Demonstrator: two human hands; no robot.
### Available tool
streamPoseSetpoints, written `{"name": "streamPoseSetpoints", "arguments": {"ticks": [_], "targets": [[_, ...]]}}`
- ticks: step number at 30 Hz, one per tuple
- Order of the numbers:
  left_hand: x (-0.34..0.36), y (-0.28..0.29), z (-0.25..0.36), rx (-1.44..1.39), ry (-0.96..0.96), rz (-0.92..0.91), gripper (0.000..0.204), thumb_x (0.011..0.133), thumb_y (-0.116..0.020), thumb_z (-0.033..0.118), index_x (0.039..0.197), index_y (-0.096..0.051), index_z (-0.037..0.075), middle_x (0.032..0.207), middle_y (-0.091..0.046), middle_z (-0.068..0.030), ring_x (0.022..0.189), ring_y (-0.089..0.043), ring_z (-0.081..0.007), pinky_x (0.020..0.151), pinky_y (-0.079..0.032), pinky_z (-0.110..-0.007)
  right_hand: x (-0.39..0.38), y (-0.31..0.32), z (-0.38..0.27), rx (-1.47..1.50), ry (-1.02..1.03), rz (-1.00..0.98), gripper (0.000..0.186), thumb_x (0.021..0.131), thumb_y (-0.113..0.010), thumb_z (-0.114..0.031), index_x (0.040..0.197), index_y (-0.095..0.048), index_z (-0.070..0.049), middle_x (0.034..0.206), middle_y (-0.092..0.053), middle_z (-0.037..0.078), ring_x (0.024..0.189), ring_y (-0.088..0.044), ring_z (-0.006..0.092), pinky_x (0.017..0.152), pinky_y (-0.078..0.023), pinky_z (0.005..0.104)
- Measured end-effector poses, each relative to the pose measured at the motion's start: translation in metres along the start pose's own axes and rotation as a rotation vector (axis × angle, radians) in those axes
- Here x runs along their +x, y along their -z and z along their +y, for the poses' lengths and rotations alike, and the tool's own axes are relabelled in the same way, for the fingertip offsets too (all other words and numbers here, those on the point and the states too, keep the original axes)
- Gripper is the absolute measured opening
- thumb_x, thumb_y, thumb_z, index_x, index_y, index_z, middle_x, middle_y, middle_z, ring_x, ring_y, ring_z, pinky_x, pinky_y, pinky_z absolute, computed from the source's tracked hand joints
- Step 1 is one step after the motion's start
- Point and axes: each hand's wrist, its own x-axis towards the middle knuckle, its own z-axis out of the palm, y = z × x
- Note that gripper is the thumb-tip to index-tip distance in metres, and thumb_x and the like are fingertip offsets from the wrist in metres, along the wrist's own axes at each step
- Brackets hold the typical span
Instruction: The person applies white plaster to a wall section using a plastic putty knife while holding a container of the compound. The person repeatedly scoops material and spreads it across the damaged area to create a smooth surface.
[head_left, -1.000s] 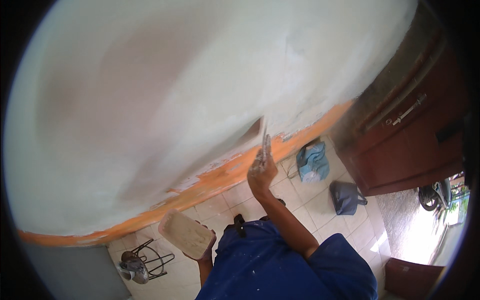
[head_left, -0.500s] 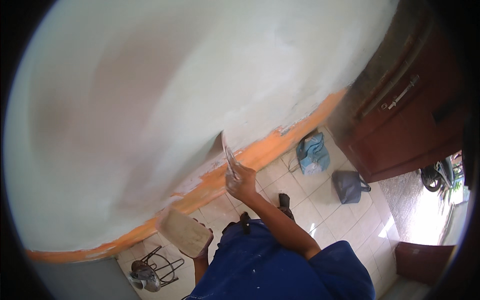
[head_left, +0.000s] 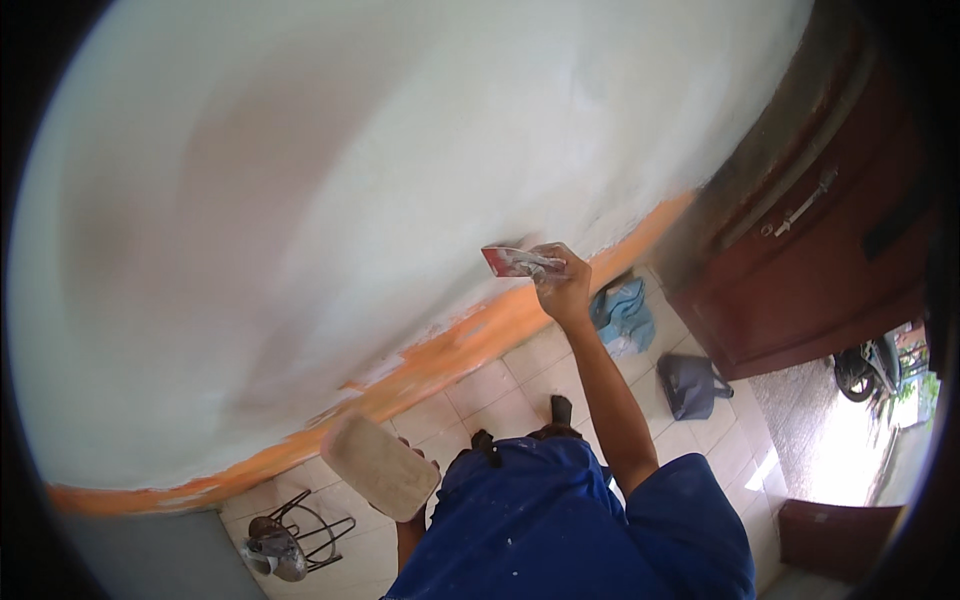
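Observation:
My right hand (head_left: 565,288) is raised against the lower part of the white wall (head_left: 420,170), its fingers closed round a putty knife (head_left: 508,262) with a reddish blade smeared white. The blade lies at the wall surface, just above the orange band (head_left: 480,325) along its foot. Lower and to the left, my left hand (head_left: 410,514) holds up a tan, rounded rectangular board or shallow tray (head_left: 380,466). Its fingertips show at the right edge, while the palm is hidden beneath. Whether any filler sits on it I cannot tell.
A round metal-legged stool (head_left: 310,530) lies or stands on the tiled floor at lower left. Near the wall at right are a light-blue bag (head_left: 625,318) and a dark grey bag (head_left: 690,386). Beyond them a dark red door (head_left: 800,270) opens outside, where a motorcycle (head_left: 868,368) stands.
My right hand has moved right and upward along the wall with the putty knife, whose blade has turned to point left. The left hand still holds the board, shifted slightly right in view.

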Motion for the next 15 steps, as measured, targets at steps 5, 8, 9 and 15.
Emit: {"name": "streamPoseSetpoints", "arguments": {"ticks": [5, 8, 9, 15], "targets": [[-0.001, 0.001, -0.016, 0.018, -0.098, 0.039, 0.059, 0.088, -0.046, 0.052, 0.13, -0.04, 0.011, 0.127, -0.048, -0.0038, 0.121, -0.043, -0.0207, 0.1, -0.023, -0.056, 0.009, -0.011, 0.012, -0.14, 0.1, 0.216, 0.018, 0.068, -0.066, 0.007, 0.083, -0.059, 0.0, 0.079, -0.065, 0.011, 0.073, -0.067, 0.0207, 0.066, -0.051, 0.0281], [-0.001, -0.009, -0.021, 0.012, -0.101, 0.028, 0.059, 0.087, -0.046, 0.05, 0.131, -0.039, 0.01, 0.127, -0.05, -0.0036, 0.12, -0.044, -0.0193, 0.101, -0.022, -0.056, 0.029, 0.008, 0.022, -0.228, 0.03, 0.337, 0.018, 0.068, -0.066, 0.005, 0.083, -0.057, 0.001, 0.075, -0.064, 0.012, 0.068, -0.066, 0.0222, 0.064, -0.051, 0.0293], [-0.001, -0.004, -0.023, -0.036, -0.097, 0.028, 0.06, 0.087, -0.047, 0.05, 0.132, -0.039, 0.011, 0.127, -0.049, -0.0034, 0.119, -0.044, -0.0192, 0.101, -0.022, -0.056, 0.034, 0.016, 0.024, -0.255, -0.031, 0.369, 0.018, 0.068, -0.066, 0.004, 0.083, -0.057, 0.001, 0.073, -0.063, 0.012, 0.067, -0.066, 0.0226, 0.063, -0.051, 0.0296], [0.001, -0.004, -0.019, -0.008, -0.059, -0.029, 0.058, 0.086, -0.048, 0.049, 0.131, -0.039, 0.013, 0.124, -0.051, -0.0017, 0.118, -0.044, -0.0183, 0.099, -0.023, -0.056, 0.013, 0.034, 0.013, -0.028, -0.104, 0.192, 0.018, 0.069, -0.07, 0.001, 0.081, -0.056, 0.0, 0.068, -0.06, 0.012, 0.066, -0.062, 0.0198, 0.061, -0.05, 0.0314]]}}
